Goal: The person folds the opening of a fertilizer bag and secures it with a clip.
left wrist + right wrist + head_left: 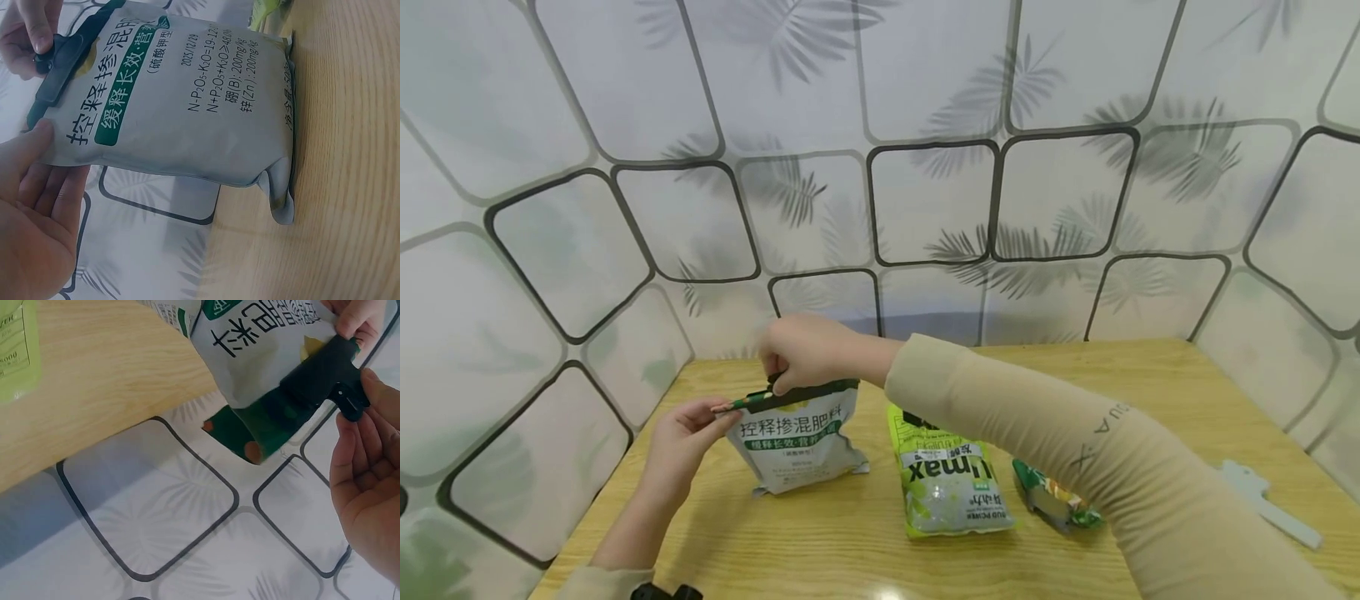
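- Left arm: rises from the lower left of the head view, forearm slanting up and inward; the beige cuff shows at the bottom edge beside a black device (666, 592).
- Left hand (688, 433): grasping. Thumb lies on the front face and fingers behind, pinching the white bag (801, 454) at its upper left corner.
- Right arm: enters from the lower right, bends, and runs leftward in a beige sleeve (1045, 417) with dark lettering. In the head view it passes in front of part of the lime-green bag (951, 492).
- Right hand (808, 350): grasping. It is held above the top edge of the white bag, wrist bent, fingers directed downward; thumb and fingers pinch the lever of the black clip (325, 375).
- Clip: seated across the green top strip of the white bag. In the right wrist view, a green end of that strip projects beyond it.
- White bag: upright on the wooden table (790, 550), left of centre, printed front toward the wearer, between the two hands.
- Lime-green bag: lies to the right of the white bag, apart from it.
- Green packet (1052, 496): just right of the lime-green bag, partly covered by the sleeve.
- Pale tool (1285, 521): at far right on the table.
- Patterned sheet (940, 200): behind the table.
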Demonstrator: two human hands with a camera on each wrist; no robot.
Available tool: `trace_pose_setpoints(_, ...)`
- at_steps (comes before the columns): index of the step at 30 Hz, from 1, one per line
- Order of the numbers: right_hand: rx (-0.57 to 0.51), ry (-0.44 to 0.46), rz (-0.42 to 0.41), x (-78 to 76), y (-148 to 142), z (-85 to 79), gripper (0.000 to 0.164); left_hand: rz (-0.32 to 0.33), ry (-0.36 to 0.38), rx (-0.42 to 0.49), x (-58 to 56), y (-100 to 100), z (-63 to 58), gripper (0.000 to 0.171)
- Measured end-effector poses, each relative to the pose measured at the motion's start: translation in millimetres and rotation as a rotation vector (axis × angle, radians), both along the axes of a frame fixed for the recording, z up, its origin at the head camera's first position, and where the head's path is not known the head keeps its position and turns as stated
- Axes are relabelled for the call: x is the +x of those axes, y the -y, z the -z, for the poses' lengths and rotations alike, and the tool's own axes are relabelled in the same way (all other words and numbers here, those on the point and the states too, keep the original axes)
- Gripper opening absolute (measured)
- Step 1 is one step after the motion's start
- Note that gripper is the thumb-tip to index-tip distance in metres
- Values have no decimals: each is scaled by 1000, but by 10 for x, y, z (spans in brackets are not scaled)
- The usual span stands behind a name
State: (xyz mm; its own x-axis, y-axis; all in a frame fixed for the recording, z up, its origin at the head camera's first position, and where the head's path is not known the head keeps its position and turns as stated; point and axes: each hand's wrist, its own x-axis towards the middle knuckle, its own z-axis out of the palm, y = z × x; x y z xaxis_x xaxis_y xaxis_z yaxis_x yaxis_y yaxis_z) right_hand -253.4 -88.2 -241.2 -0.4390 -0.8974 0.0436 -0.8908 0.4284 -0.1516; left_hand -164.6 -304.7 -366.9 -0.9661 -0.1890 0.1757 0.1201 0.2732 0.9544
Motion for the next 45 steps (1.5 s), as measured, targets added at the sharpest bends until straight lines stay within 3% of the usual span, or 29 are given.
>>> trace_pose_setpoints(12,-73,102,8,-70,-77,84,19,-34,16,4,-38,-6,21,17)
trace_pose_setpoints(26,-63,2,8,-49,-96,168,19,-43,12,27,-68,-28,29,23)
trace_pose_setpoints(31,-41,-58,2,-23,-92,182,19,-35,-4,65,-75,-27,59,13)
trace_pose_setpoints(40,-42,-62,12,-10,-121,220,21,-28,-32,89,-72,-26,95,2)
trace_pose_setpoints(45,-44,-68,11,1,-152,231,22,-28,-41,103,-69,-25,109,6)
